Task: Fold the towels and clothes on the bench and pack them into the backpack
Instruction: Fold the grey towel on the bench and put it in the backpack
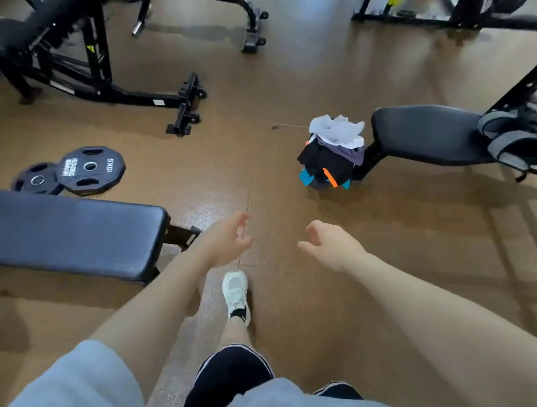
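We are looking down past both outstretched arms at a brown gym floor (265, 82). Our left hand (226, 240) and right hand (328, 243) are hanging in the air side by side, well apart from everything — fingers loosely curled and spread, holding nothing. Farther off to the right, a heap of clothes and towels (332, 151) is lying at the near end of a black padded desk (424, 134), white cloth on top and dark pieces with orange and blue trim below; we cannot tell whether the lowest pieces are touching the floor. A grey-and-black backpack (523, 137) is lying on the desk's right end. At left, another padded bench (63, 233) is standing — beyond it, two weight plates (70, 171) are lying on the floor.
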{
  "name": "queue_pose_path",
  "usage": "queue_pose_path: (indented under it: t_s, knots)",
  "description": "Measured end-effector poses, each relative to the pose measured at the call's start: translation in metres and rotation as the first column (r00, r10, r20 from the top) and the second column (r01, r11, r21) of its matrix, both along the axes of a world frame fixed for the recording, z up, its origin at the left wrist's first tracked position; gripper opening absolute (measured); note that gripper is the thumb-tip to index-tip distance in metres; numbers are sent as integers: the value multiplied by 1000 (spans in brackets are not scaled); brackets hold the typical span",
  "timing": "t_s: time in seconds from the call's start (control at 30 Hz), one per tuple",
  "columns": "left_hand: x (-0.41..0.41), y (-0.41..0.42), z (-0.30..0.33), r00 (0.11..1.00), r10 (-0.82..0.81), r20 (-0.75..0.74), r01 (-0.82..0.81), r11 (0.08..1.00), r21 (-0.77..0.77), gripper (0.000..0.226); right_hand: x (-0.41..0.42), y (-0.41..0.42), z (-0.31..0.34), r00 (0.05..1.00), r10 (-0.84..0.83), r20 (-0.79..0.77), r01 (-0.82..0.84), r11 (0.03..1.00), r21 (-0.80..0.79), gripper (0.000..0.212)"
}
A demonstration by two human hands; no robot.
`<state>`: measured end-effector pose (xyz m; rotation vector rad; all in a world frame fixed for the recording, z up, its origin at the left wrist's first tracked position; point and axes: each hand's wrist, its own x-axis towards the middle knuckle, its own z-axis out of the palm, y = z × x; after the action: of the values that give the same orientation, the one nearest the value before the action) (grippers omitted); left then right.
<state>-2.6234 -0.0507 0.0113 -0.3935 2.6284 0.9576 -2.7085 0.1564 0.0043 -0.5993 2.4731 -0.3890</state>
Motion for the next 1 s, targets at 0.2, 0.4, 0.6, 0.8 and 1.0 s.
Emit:
queue_pose_path:
  t_s: [0.2,0.4,0.6,0.8,1.0]
  knots:
    - [-138,-110,-5,1000,27,9,-27,999,17,54,-146,-108,-4,999,-24,25,24,1000,-7,48]
    - [-296,-178,16,996,-88,19,89,995,-44,52,-284,-166,6,980,-191,63,196,977,-81,44]
    - [-478,-191,7,962,-274,6,273,957,-95,54,-432,-155,-24,921,-374,111,381,923,-53,16]
    - [-670,-181,2,917,-396,43,399,911,-103,54,-600,-130,-40,836,-530,144,538,843,-19,14]
    - [-828,-173,21,917,-398,14,398,917,-32,49,-725,-119,-18,761,-620,192,634,773,-15,35]
